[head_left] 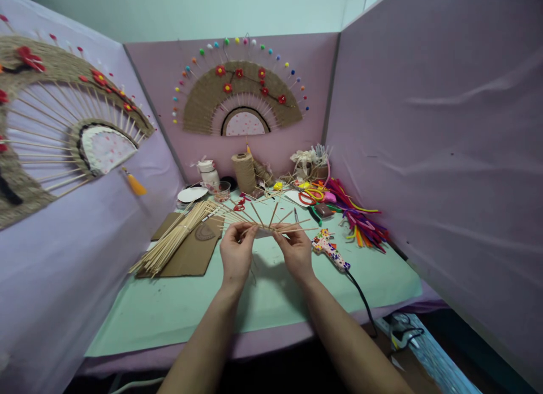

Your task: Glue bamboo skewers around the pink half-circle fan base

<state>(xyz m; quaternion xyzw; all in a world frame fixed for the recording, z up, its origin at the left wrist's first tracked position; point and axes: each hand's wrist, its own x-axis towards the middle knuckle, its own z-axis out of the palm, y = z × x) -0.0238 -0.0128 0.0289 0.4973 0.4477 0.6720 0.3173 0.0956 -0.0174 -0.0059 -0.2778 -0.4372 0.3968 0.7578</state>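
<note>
Between both hands, above the green tabletop, is a small half-round piece (265, 232) with thin wooden sticks (274, 214) fanning outward from it. My left hand (237, 248) pinches its left end between thumb and fingers. At the right end, my right hand (296, 250) grips it the same way. Most of the piece's base is hidden behind the fingers. A floral-patterned glue gun (331, 250) lies just right of my right hand. Left of my left hand, a bundle of wooden sticks (176, 236) rests on a cardboard sheet (193, 259).
Twine spools (244, 173), a white bottle (207, 173) and a white plate (192, 194) stand at the back. Scissors (311, 197) and colourful pipe cleaners (362, 216) lie right. Decorated fans (244, 94) hang on the walls. The glue gun's black cord (362, 298) runs off the front edge.
</note>
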